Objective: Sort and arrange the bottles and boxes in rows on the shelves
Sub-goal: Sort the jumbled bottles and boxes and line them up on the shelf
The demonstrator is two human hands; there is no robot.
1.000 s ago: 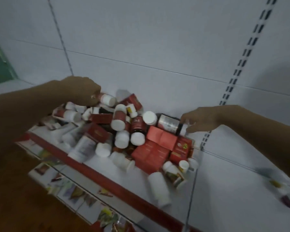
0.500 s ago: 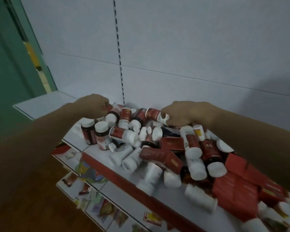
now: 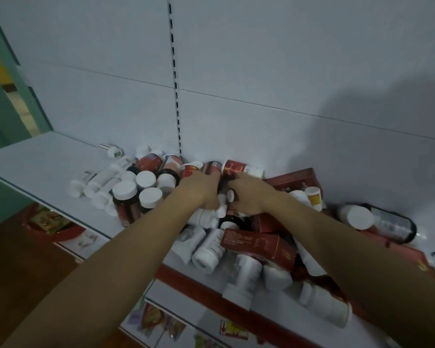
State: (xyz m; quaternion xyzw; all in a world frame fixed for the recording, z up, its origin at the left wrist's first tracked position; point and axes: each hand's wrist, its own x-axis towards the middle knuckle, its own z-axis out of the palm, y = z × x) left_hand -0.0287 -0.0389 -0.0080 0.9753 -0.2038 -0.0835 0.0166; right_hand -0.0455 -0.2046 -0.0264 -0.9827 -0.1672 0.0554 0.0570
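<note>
A jumbled heap of bottles and red boxes lies on the white shelf (image 3: 35, 167). Both hands reach into the middle of the heap, side by side. My left hand (image 3: 199, 190) curls over bottles near a red-labelled bottle (image 3: 190, 170). My right hand (image 3: 248, 194) closes around a small white-capped bottle (image 3: 226, 200); a red-labelled bottle (image 3: 239, 169) lies just behind it. A red box (image 3: 258, 244) lies in front of my right hand, between my forearms. Several dark bottles with white caps (image 3: 124, 192) stand upright at the left of the heap. What exactly my left fingers hold is hidden.
The shelf's left part is bare white surface. A slotted upright (image 3: 175, 84) runs up the white back panel. The shelf's front edge has a red strip (image 3: 186, 281). Lower shelves carry flat printed packets (image 3: 151, 317). A large dark bottle (image 3: 379, 221) lies at the right.
The view has swung left and come closer. Both hands moved together into the heap's centre; the left hand came from the heap's left side, and the right hand now grips a small bottle.
</note>
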